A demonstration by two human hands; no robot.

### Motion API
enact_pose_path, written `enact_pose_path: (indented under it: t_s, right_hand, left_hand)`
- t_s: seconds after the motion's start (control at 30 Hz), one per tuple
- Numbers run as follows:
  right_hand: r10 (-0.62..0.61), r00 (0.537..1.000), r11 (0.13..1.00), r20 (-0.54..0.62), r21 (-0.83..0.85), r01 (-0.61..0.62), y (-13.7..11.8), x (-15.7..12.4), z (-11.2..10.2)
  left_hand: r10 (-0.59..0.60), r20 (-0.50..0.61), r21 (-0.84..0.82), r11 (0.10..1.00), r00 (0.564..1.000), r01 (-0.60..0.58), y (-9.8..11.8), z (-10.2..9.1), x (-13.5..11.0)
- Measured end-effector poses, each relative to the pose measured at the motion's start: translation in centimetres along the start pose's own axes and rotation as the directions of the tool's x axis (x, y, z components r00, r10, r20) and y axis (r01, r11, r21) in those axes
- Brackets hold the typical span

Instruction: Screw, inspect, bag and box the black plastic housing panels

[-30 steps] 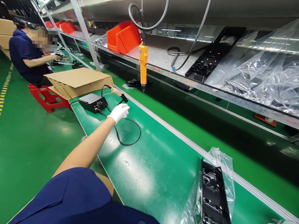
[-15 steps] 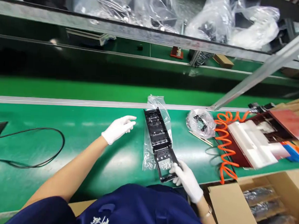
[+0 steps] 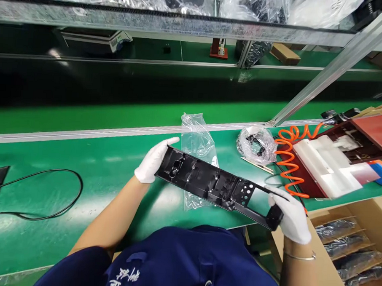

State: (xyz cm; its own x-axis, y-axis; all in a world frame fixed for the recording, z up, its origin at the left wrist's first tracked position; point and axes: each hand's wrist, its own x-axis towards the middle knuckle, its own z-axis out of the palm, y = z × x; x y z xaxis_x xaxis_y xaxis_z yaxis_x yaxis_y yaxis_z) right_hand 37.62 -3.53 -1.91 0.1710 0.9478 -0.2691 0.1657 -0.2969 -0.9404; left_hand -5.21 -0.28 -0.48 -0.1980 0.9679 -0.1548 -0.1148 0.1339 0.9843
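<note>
A long black plastic housing [image 3: 202, 177], with holes and a rectangular opening at its right end, is held slantwise above the green bench. My right hand [image 3: 291, 212], in a white glove, grips the end with the opening. My left hand [image 3: 154, 160], also gloved in white, holds the other end, fingers stretched along its edge and partly hidden. Beneath and behind the housing lies a clear plastic bag [image 3: 197, 139], flat on the bench.
To the right are a bagged cable coil [image 3: 256, 145], an orange coiled air hose [image 3: 290, 158] and a red and white fixture [image 3: 331, 166]. A carton [image 3: 365, 209] holds several wrapped parts. A black cable [image 3: 66, 171] lies left. A metal shelf edge [image 3: 152, 23] runs overhead.
The housing has been lifted off the bag and turned from nearly lengthwise to crosswise. My left hand has come onto its far end; my right hand has moved right with it.
</note>
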Motion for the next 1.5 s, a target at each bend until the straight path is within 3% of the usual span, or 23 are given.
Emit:
enact_pose_path:
  t_s: [0.13, 0.27, 0.4, 0.73, 0.93, 1.1, 1.23, 1.33, 1.5]
  right_hand:
    - [0.053, 0.994, 0.991, 0.093, 0.116, -0.064, -1.0, 0.5, -0.3]
    - [0.006, 0.997, 0.954, 0.078, 0.297, -0.029, -1.9, 0.7, 0.0]
    - [0.015, 0.996, 0.948, 0.083, 0.317, -0.040, -2.4, 1.3, 0.5]
    - [0.081, 0.994, 0.920, 0.077, 0.377, -0.104, -2.8, 1.7, 1.0]
    - [-0.014, 0.999, 0.910, 0.041, 0.414, -0.004, -2.7, 1.1, 1.1]
    - [-0.123, 0.992, 0.897, 0.014, 0.430, 0.105, -3.2, 0.0, 1.4]
    - [-0.138, 0.989, 0.892, 0.055, 0.442, 0.100, -3.9, -0.4, 1.5]
    - [-0.110, 0.987, 0.918, 0.121, 0.392, 0.054, -4.2, -0.5, 1.6]
    - [-0.174, 0.981, 0.948, 0.088, 0.283, 0.143, -4.6, -1.3, 1.6]
  left_hand:
    - [-0.060, 0.145, -0.085, 0.994, 0.988, 0.073, 2.4, 0.4, -3.0]
    - [0.017, 0.100, -0.111, 0.994, 0.995, -0.006, 3.7, 0.7, -3.5]
    - [0.106, 0.075, -0.125, 0.988, 0.992, -0.096, 3.2, 1.2, -2.7]
    - [0.047, 0.067, -0.169, 0.985, 0.997, -0.035, 2.6, 1.6, -2.2]
    - [0.069, 0.071, -0.161, 0.985, 0.995, -0.057, 2.5, 1.6, -2.2]
    - [0.126, 0.001, -0.150, 0.981, 0.992, -0.124, 2.2, 0.8, -2.1]
    - [-0.049, -0.073, -0.220, 0.975, 0.996, 0.032, 2.7, 1.0, -2.2]
    - [-0.204, -0.189, -0.264, 0.953, 0.961, 0.150, 3.1, 1.4, -2.0]
    - [-0.175, -0.340, -0.237, 0.967, 0.924, 0.096, 3.0, 0.8, -1.2]
